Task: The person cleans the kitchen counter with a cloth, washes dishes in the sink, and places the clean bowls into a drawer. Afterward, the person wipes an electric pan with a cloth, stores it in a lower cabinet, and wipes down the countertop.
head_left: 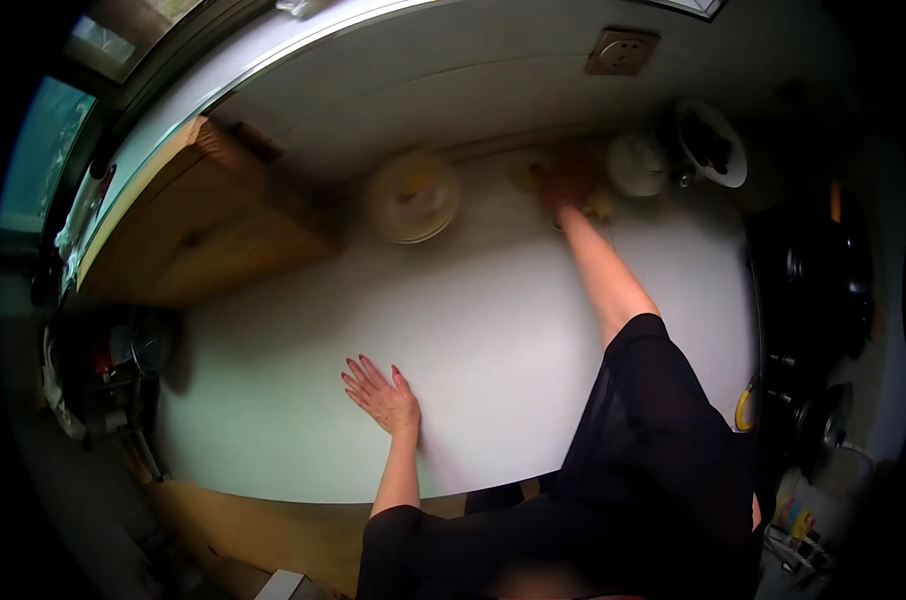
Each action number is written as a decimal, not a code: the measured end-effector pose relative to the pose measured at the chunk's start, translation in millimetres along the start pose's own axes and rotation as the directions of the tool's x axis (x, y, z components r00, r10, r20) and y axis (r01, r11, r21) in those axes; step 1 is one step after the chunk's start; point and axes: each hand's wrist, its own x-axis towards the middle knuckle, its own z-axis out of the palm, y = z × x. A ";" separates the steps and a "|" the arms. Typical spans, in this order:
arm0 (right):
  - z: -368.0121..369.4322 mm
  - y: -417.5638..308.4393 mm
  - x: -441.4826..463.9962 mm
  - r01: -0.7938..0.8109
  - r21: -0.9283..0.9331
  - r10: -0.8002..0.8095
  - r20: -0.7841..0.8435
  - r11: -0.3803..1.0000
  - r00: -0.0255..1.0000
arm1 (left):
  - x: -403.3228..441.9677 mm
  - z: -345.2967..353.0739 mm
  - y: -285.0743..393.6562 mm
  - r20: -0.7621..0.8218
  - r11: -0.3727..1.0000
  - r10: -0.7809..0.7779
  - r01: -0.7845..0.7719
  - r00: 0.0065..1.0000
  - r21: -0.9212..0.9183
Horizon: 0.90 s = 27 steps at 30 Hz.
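Observation:
My left hand (383,400) rests on the white countertop (483,350), fingers spread and holding nothing. Stretched far out to the back of the counter, my right hand (567,182) is dark and smeared by motion, so its fingers cannot be made out. Yellowish-brown patches of something soft-looking, perhaps a cloth (600,207), show on both sides of that hand. To its left stands a round pale bowl (413,228) with something yellowish and whitish inside. A white rounded jar or pot (637,165) is close by on its right.
A white bowl (735,165) with dark contents stands at the back right, below a wall socket (623,52). A wooden box or board (193,230) leans at the back left. Dark cookware (823,270) and a yellow-handled item (744,408) line the right edge.

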 end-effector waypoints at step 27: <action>16.3 179.7 10.6 -0.155 0.172 0.156 0.008 0.973 0.988 | 0.4 2.5 -5.8 -0.019 0.999 0.017 -0.018 1.000 -0.027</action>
